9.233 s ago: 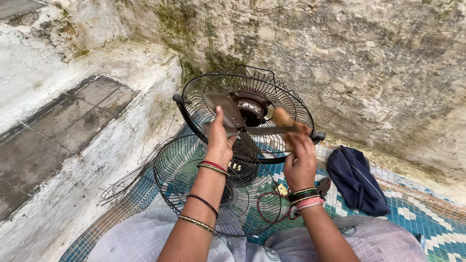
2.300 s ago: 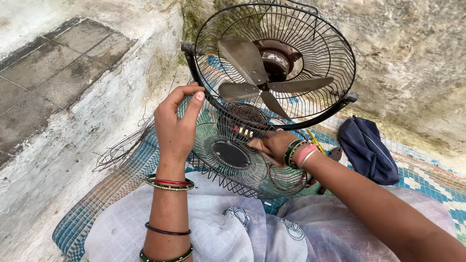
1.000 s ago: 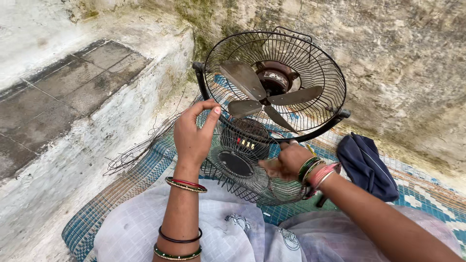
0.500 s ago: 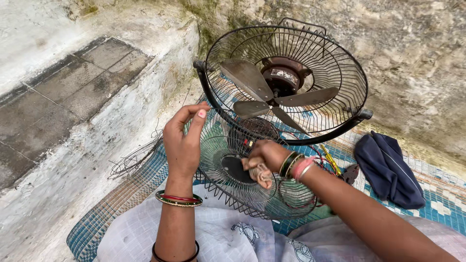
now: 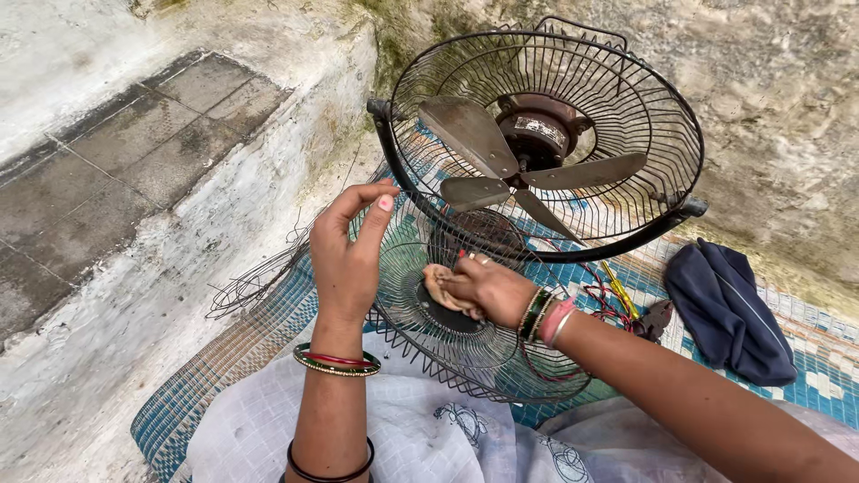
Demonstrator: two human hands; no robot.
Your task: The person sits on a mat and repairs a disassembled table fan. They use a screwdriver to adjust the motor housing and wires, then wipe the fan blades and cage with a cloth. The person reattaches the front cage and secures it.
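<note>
Nearest the camera, at the bottom of the frame, pale printed cloth (image 5: 420, 429) covers the person's lap. Just above it, in the lower middle, lies a loose wire fan guard (image 5: 465, 331) with a dark round hub, flat on the woven blue mat (image 5: 832, 358).

The right hand (image 5: 479, 288) rests on that hub, fingers curled narrow around something small and pale; whether it is a rag or a part cannot be told. The left hand (image 5: 347, 250) is left of centre, spread wide with fingers lifted, and its fingertips touch or nearly touch the lower rim of the fan cage (image 5: 546, 143) that stands tilted behind the loose guard.

The likely trouble sits there. The standing cage seems to lean with only that light touch steadying it, so it could tip forward onto the wrists. The thin, rusty-looking wires of both guards could scratch a fingertip or snag the bangles on either wrist. The bare blades (image 5: 474, 134) inside the cage may have sharp edges for any finger poked through.

Right of the right wrist, red wires (image 5: 604, 300) and a yellow-handled tool (image 5: 619, 288) lie tangled near the guard's edge; a pull on the guard could drag them. Further right lies a folded dark blue cloth (image 5: 729, 309). Farthest off, rough stone wall (image 5: 787, 80) fills the top of the frame.
</note>
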